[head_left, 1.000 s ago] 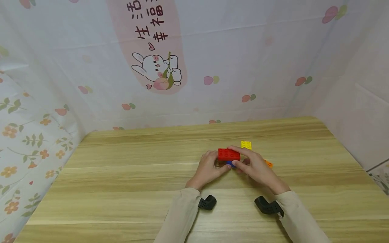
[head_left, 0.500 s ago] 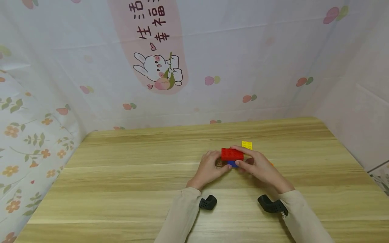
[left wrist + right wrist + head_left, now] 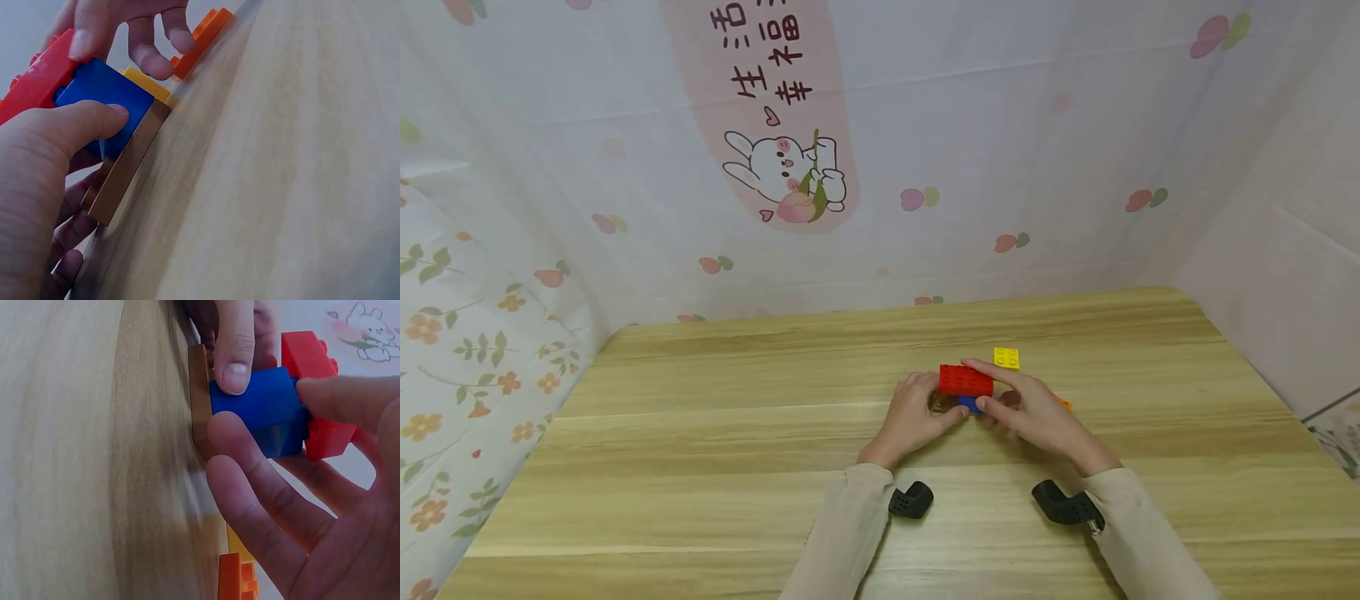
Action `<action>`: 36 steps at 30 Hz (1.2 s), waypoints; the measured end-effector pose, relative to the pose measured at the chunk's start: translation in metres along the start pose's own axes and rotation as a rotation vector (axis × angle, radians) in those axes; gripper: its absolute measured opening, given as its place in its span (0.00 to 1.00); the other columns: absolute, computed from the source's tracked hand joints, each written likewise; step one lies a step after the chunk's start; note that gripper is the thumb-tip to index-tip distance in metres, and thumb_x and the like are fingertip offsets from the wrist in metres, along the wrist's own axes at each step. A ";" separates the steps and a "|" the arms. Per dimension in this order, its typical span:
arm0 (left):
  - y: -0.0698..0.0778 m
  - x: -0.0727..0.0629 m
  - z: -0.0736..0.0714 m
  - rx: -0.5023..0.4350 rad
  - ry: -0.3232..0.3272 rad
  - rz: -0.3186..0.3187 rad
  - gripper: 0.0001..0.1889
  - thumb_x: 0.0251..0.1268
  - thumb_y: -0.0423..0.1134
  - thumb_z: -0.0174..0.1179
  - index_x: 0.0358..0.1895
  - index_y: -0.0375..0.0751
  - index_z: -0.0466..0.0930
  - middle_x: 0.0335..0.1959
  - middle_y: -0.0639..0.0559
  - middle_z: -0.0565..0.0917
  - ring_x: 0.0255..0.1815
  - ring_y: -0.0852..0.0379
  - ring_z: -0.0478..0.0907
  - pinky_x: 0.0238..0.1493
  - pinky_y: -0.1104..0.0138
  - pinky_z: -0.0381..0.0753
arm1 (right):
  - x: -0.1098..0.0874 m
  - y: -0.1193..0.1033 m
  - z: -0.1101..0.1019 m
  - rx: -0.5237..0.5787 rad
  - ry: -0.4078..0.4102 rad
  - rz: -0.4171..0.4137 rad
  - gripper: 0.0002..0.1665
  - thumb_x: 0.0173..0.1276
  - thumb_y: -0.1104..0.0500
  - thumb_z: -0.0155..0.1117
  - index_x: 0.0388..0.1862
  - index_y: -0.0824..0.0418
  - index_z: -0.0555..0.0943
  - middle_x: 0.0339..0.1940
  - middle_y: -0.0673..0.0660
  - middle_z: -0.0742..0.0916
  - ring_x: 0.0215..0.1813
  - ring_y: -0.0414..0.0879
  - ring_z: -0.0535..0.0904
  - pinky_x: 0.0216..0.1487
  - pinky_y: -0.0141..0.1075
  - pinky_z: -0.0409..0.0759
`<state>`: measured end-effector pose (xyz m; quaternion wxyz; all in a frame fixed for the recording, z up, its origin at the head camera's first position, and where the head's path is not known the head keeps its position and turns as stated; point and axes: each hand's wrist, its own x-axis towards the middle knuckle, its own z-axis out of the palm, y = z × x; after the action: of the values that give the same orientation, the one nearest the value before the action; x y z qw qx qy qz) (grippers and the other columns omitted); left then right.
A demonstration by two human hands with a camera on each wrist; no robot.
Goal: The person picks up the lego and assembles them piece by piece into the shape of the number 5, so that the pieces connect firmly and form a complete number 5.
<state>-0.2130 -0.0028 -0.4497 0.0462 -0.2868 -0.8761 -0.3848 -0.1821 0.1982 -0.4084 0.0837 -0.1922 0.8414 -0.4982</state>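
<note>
A red toy brick [image 3: 966, 381] sits slightly tilted over a blue brick [image 3: 112, 103], and some of the blue studs show between them. Under the blue one is a flat brown brick [image 3: 200, 403] on the table. My left hand [image 3: 917, 418] holds the blue brick, its thumb pressed on the near face and its fingers on the far side. With thumb and index finger, my right hand [image 3: 1037, 415] grips the red brick; its other fingers [image 3: 240, 497] spread beside the blue brick without curling round it. How firmly red and blue join, I cannot tell.
Behind the right hand lies a yellow brick [image 3: 1006, 357] on the wooden table [image 3: 737, 433]. An orange piece [image 3: 203, 40] is to its right, partly hidden by that hand in the head view. A printed cloth [image 3: 962, 125] hangs behind the table.
The red brick and right hand have shifted slightly to the right, then a little back left. My left hand keeps its place on the blue brick.
</note>
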 end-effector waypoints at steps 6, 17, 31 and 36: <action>0.001 0.001 0.000 0.015 -0.002 0.003 0.18 0.56 0.47 0.65 0.48 0.45 0.80 0.42 0.59 0.82 0.47 0.60 0.71 0.50 0.65 0.66 | -0.001 -0.001 0.001 0.000 0.020 0.035 0.31 0.69 0.52 0.57 0.69 0.51 0.65 0.43 0.60 0.81 0.30 0.49 0.81 0.28 0.40 0.79; 0.002 0.000 -0.001 0.010 -0.005 -0.005 0.18 0.55 0.47 0.65 0.48 0.45 0.80 0.40 0.59 0.82 0.45 0.60 0.71 0.49 0.65 0.67 | -0.001 -0.004 0.001 0.028 0.019 0.027 0.30 0.68 0.55 0.58 0.69 0.54 0.66 0.47 0.62 0.80 0.31 0.48 0.80 0.29 0.40 0.79; -0.001 0.001 0.000 0.022 -0.005 -0.004 0.18 0.56 0.47 0.65 0.48 0.46 0.80 0.39 0.60 0.82 0.44 0.61 0.71 0.48 0.66 0.67 | 0.000 -0.002 0.002 0.055 0.022 0.039 0.29 0.69 0.54 0.57 0.68 0.54 0.67 0.48 0.63 0.79 0.31 0.50 0.81 0.30 0.41 0.80; 0.000 0.001 0.000 0.011 -0.005 -0.003 0.18 0.55 0.47 0.65 0.48 0.45 0.80 0.39 0.60 0.82 0.44 0.60 0.71 0.48 0.65 0.66 | 0.000 -0.002 0.002 0.059 0.022 0.037 0.29 0.69 0.53 0.57 0.68 0.54 0.67 0.47 0.62 0.79 0.32 0.51 0.81 0.30 0.42 0.80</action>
<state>-0.2140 -0.0025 -0.4496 0.0449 -0.2862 -0.8787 -0.3794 -0.1806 0.1960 -0.4078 0.0892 -0.1684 0.8307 -0.5231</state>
